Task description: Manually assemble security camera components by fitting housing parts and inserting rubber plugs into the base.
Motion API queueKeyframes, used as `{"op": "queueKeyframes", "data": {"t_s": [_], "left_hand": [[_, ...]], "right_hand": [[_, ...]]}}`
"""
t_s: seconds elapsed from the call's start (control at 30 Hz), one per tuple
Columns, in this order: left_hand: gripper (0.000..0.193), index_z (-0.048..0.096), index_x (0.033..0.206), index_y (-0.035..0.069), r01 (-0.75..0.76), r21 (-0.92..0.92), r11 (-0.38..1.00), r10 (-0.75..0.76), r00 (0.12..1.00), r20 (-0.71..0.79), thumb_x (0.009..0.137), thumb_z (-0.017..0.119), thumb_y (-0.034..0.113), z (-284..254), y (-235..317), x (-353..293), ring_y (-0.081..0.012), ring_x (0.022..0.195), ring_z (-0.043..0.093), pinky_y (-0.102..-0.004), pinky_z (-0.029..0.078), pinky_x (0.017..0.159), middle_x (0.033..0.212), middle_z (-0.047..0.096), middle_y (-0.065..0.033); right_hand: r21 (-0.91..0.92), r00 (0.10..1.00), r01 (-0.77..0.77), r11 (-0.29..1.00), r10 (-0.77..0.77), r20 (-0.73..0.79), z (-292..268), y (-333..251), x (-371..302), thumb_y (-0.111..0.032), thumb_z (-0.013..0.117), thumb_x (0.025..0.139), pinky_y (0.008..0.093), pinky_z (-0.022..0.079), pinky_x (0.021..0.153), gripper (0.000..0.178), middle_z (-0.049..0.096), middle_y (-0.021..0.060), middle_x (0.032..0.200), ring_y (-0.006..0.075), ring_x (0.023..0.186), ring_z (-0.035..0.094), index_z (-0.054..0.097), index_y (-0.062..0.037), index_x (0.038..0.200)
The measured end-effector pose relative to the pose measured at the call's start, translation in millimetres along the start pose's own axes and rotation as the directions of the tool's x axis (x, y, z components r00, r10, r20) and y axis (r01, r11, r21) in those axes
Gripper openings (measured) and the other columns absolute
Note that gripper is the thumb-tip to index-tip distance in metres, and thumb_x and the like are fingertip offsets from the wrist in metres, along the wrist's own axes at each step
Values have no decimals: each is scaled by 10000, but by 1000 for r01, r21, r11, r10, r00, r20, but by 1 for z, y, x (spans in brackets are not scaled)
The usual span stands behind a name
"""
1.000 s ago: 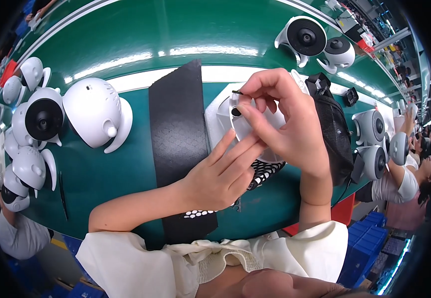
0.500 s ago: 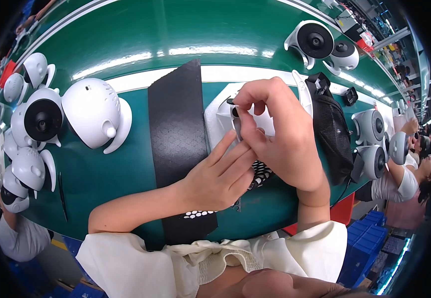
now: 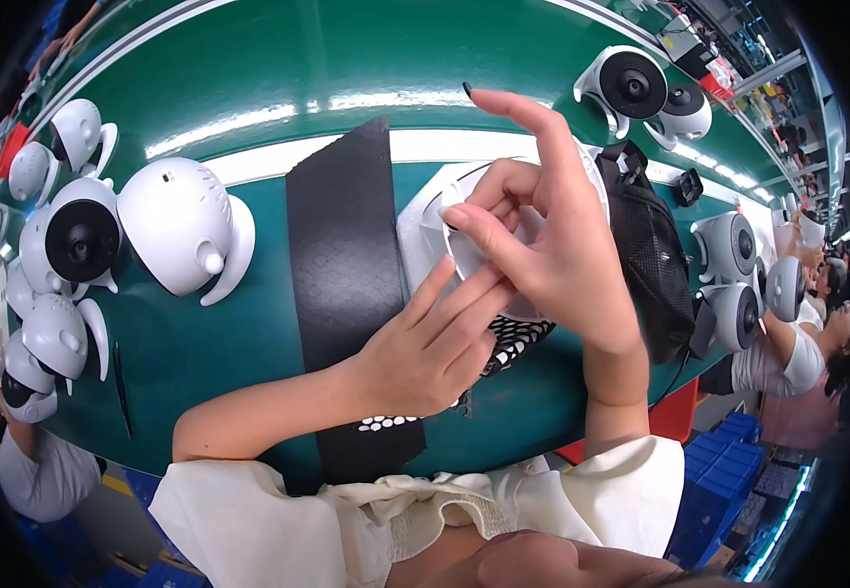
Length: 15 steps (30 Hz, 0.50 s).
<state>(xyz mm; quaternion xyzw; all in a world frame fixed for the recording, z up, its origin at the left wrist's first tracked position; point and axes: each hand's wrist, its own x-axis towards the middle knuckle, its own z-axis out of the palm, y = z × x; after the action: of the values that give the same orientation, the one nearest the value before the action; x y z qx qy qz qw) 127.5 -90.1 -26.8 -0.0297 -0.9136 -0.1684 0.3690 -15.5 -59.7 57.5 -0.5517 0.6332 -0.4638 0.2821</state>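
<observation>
In front of me lies a white plastic housing (image 3: 421,235) with a hollow inside, partly hidden by both hands. My left hand (image 3: 435,348) rests against its near side, with fingers stretched out and slightly apart. My right hand (image 3: 552,225) is over the housing, its thumb inside the hollow and its index finger lifted well clear. A small black piece (image 3: 467,89) clings to that index fingertip, not pinched. The other right fingers are curled, with no object visible in them. Under the hands lies a black sheet with white dots (image 3: 518,341).
A black textured sheet (image 3: 342,265) lies left of the housing. White round-bodied devices (image 3: 175,225) crowd the left, and more (image 3: 631,86) stand at the far right. A black mesh pouch (image 3: 652,265) lies to the right. A thin black tool (image 3: 122,387) is at left. People work on both sides.
My right thumb and index finger have parted. The index finger has risen away from the housing with the black piece on its tip, while the left hand has stayed almost in place.
</observation>
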Motion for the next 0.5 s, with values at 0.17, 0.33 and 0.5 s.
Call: {"op": "queueKeyframes", "data": {"t_s": [0.17,0.33,0.5], "left_hand": [[61,476,744,0,9,-53,999,-8,1000,20,776,471,52,-1,-5,-1,-317,1175,403,-498,212,1015,1200,450,-214],[26,458,772,4,38,-88,995,-37,999,9,767,472,25,-3,-1,2,-304,1166,420,-476,218,1016,1204,454,-196],[81,453,823,-12,33,-80,996,-32,999,7,757,491,15,-3,-3,2,-305,1153,435,-475,226,1008,1190,464,-189]], "right_hand": [[-6,988,-96,995,95,-119,-3,-4,-2,7,533,806,169,398,504,351,578,43,634,60,555,521,432,13,1142],[-278,955,160,947,-220,-199,-51,10,-4,-38,559,801,233,441,631,61,604,83,799,110,694,559,545,11,834],[-110,998,53,993,-57,-37,-84,26,-7,-102,540,833,236,431,704,128,583,63,854,103,752,524,548,24,851]]}}
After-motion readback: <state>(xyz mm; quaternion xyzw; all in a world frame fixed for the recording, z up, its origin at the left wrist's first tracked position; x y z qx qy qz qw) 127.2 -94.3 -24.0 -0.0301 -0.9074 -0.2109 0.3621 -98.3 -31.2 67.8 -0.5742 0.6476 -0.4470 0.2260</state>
